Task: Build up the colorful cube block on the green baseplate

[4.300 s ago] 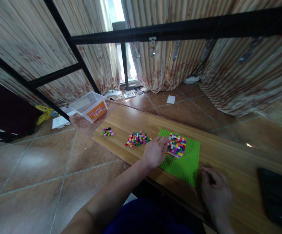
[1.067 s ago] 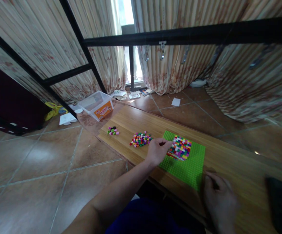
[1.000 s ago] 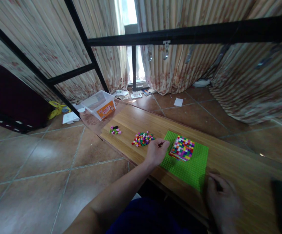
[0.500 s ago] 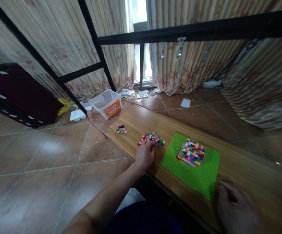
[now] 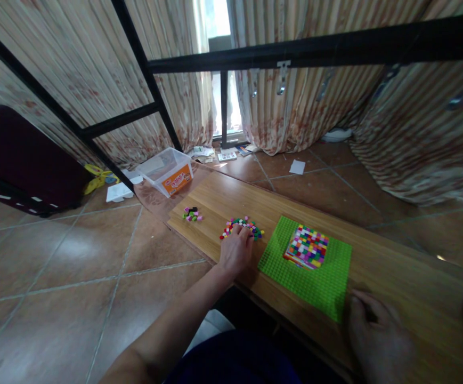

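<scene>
My left hand (image 5: 236, 250) reaches into a pile of small multicoloured toy bricks (image 5: 249, 224) on the wooden table, its fingers bent and drawn together at the pile's near edge. The fingertips are partly hidden, so I cannot see whether a brick is between them. To the right lies a green studded baseplate (image 5: 305, 288). On it stands a square, layered block of many-coloured bricks (image 5: 308, 246), with a stepped near left side. My right hand (image 5: 379, 333) rests beside the baseplate's near right corner, fingers curled and thumb against the index finger; what it may hold is hidden.
A smaller group of pink, green and black bricks (image 5: 192, 214) lies on the table's left end. Past that end stands a clear plastic box (image 5: 167, 173) with an orange label. Black metal bars (image 5: 295, 56) cross above the table, and a dark suitcase (image 5: 19, 160) stands left.
The whole view has shifted slightly, so things appear a little further left. My left hand stays at the brick pile with its fingers slightly moved. My right hand keeps its curled pose.
</scene>
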Tool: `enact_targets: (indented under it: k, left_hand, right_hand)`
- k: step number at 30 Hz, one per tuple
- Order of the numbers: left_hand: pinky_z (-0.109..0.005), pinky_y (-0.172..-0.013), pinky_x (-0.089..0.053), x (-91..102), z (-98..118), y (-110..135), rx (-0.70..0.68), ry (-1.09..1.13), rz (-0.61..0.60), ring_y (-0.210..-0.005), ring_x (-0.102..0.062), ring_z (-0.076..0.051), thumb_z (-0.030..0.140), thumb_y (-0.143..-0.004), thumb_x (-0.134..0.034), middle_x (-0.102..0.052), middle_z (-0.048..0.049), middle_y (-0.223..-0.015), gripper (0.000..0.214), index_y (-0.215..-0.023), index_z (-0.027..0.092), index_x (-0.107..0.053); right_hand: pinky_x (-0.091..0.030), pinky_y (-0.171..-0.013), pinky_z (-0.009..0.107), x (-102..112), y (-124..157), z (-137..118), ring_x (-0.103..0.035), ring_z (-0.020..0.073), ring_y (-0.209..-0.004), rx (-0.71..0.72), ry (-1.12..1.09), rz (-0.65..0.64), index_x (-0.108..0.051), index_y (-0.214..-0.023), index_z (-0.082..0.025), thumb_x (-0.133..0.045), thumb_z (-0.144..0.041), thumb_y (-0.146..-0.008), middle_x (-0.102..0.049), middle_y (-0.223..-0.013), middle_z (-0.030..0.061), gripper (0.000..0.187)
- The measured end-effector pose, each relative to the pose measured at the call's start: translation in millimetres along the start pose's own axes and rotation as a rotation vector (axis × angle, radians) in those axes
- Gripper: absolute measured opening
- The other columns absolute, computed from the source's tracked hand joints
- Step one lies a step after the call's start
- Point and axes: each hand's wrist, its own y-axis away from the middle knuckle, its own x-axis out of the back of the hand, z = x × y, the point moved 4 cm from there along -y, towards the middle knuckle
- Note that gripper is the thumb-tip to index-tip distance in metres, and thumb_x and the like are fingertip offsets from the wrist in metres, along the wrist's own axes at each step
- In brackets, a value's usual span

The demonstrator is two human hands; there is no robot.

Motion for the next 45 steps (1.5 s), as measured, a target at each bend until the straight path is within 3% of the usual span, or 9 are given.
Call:
enact_targets:
  k: [6,13,20,29,41,45]
  left_hand:
    - [-0.026,-0.076,-0.051,-2.3,42,5,-0.224,0.301,-0.035,-0.081,-0.064,-0.016,0.015,-0.093,-0.055,-0.067,-0.0021,-0.085,0.008,-0.090,0.020,-0.061]
    - [-0.027,-0.082,-0.053,-7.7,76,5,-0.294,0.368,-0.036,-0.084,-0.065,-0.015,0.014,-0.094,-0.056,-0.069,-0.0023,-0.091,0.015,-0.094,0.021,-0.069]
    - [-0.027,-0.083,-0.054,-17.3,83,2,-0.392,0.288,-0.043,-0.089,-0.065,-0.016,0.020,-0.096,-0.057,-0.069,-0.0030,-0.093,0.015,-0.094,0.020,-0.071]
    - [-0.030,-0.083,-0.056,-22.9,85,3,-0.380,0.161,-0.057,-0.093,-0.067,-0.019,0.019,-0.095,-0.057,-0.068,-0.0046,-0.097,0.013,-0.102,0.019,-0.067]
    - [-0.032,-0.087,-0.056,-16.2,79,5,-0.296,0.353,-0.002,-0.090,-0.067,-0.018,0.009,-0.090,-0.054,-0.071,-0.0056,-0.097,0.021,-0.103,0.018,-0.066]
    - [-0.030,-0.083,-0.056,-15.6,77,2,-0.225,0.424,0.013,-0.084,-0.067,-0.016,0.013,-0.091,-0.055,-0.072,-0.0053,-0.094,0.016,-0.101,0.018,-0.067]
  right_hand:
    - [-0.048,-0.075,0.037,0,0,-2,-0.065,0.0267,-0.087,0.021,-0.027,0.009,-0.072,-0.093,-0.016,-0.044,-0.047,-0.090,-0.071,-0.101,0.0129,0.042]
    - [-0.049,-0.075,0.036,-1,0,-3,-0.066,0.0253,-0.086,0.017,-0.039,0.023,-0.073,-0.094,-0.016,-0.043,-0.049,-0.091,-0.072,-0.102,0.0123,0.044]
    - [-0.049,-0.078,0.035,0,1,-5,-0.067,0.0242,-0.086,0.029,-0.051,0.031,-0.073,-0.092,-0.016,-0.045,-0.047,-0.091,-0.072,-0.100,0.0111,0.042]
    - [-0.049,-0.078,0.036,1,-1,-7,-0.066,0.0252,-0.087,-0.001,-0.066,0.020,-0.073,-0.092,-0.016,-0.046,-0.044,-0.089,-0.072,-0.099,0.0114,0.039]
    - [-0.049,-0.079,0.036,0,1,-4,-0.066,0.0248,-0.087,0.025,-0.062,0.041,-0.073,-0.091,-0.017,-0.046,-0.044,-0.091,-0.072,-0.099,0.0111,0.038]
    - [-0.049,-0.080,0.036,1,0,-5,-0.066,0.0246,-0.088,0.027,-0.066,0.044,-0.073,-0.092,-0.016,-0.046,-0.045,-0.091,-0.072,-0.099,0.0114,0.039]
